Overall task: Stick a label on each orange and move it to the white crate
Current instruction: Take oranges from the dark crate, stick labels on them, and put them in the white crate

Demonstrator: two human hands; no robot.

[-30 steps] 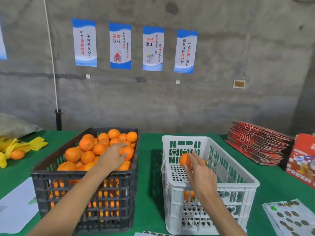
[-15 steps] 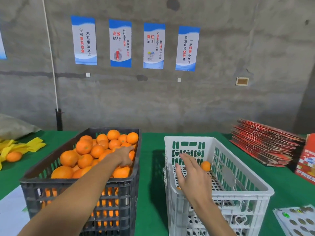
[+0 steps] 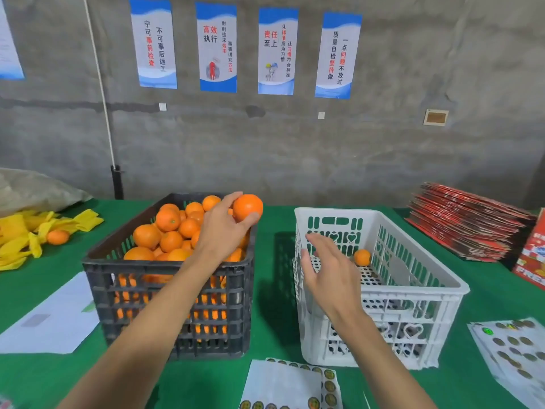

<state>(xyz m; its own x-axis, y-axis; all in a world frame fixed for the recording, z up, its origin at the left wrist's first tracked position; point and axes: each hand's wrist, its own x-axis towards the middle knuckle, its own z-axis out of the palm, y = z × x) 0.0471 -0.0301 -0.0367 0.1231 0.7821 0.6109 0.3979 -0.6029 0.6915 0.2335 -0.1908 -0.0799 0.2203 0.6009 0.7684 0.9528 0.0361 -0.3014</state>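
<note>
Raised orange (image 3: 248, 206); another (image 3: 362, 257) inside white crate (image 3: 418, 278).

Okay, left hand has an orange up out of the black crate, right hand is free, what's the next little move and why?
Probably reach the right hand down to the sticker sheet and peel a label: the orange in the left hand shows no sticker yet.

One cam only, head-worn, so no 2nd view is sharing anything. It's looking fwd and down from standing height over a green table (image 3: 271, 231), facing a concrete wall w/ posters (image 3: 217, 48). It's sitting close: both forearms are entering from the bottom edge, black crate (image 3: 165, 290) left of centre, white crate (image 3: 413, 290) right. Wide angle is bending the edges.
</note>
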